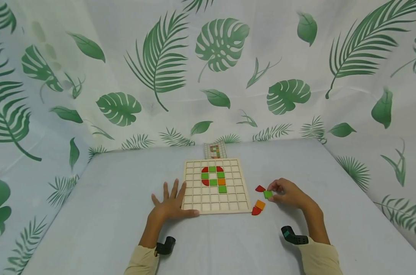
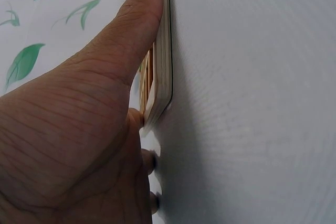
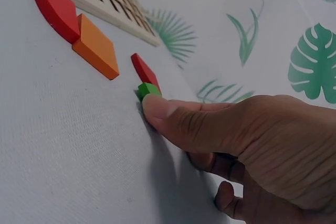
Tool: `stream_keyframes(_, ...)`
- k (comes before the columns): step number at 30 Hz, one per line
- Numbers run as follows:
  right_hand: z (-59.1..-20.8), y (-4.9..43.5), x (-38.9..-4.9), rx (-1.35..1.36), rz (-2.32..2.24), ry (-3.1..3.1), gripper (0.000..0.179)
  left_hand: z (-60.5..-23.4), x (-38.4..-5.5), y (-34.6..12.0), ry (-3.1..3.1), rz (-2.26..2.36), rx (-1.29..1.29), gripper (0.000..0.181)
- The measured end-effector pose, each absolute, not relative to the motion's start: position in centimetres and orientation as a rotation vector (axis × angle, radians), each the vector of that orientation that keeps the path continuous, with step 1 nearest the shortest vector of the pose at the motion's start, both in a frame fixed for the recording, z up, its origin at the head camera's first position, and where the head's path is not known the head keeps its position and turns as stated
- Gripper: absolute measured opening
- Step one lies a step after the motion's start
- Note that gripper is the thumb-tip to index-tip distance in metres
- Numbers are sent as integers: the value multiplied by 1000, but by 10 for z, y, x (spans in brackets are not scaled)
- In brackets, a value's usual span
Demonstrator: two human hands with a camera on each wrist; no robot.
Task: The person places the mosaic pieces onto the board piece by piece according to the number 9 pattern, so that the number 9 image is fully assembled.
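My right hand [image 1: 290, 194] pinches a green square tile [image 1: 268, 194] between thumb and fingers, low over the table to the right of the board. A red rounded tile [image 1: 260, 188] lies right beside the green one. My left hand [image 1: 168, 208] rests with fingers spread at the lower left corner of the wooden grid board [image 1: 240, 187], its thumb along the front edge. In the left wrist view the thumb lies against the board's edge [image 2: 164, 66]. Red, green and orange tiles sit in the grid, forming a shape like a 9.
An orange square tile [image 1: 260, 205] and a red quarter-round tile [image 1: 256, 211] touch each other by the board's right corner. Behind the board stands a small pattern card [image 1: 221, 150] with a similar figure. A leaf-printed cloth [image 1: 242, 114] hangs behind the pale table.
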State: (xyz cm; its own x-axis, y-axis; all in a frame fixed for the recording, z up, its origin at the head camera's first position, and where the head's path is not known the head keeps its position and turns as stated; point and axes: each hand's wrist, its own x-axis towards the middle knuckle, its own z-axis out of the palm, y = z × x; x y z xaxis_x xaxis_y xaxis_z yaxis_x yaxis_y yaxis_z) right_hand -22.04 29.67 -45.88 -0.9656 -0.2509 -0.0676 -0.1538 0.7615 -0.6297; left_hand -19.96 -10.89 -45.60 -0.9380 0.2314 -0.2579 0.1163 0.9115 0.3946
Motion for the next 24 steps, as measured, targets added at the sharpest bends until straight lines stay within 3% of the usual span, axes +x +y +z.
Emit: stream_keyframes(24,-455,300,-219,-286,-1029,2854,20,-456,-203,-109,2777,517,253,115)
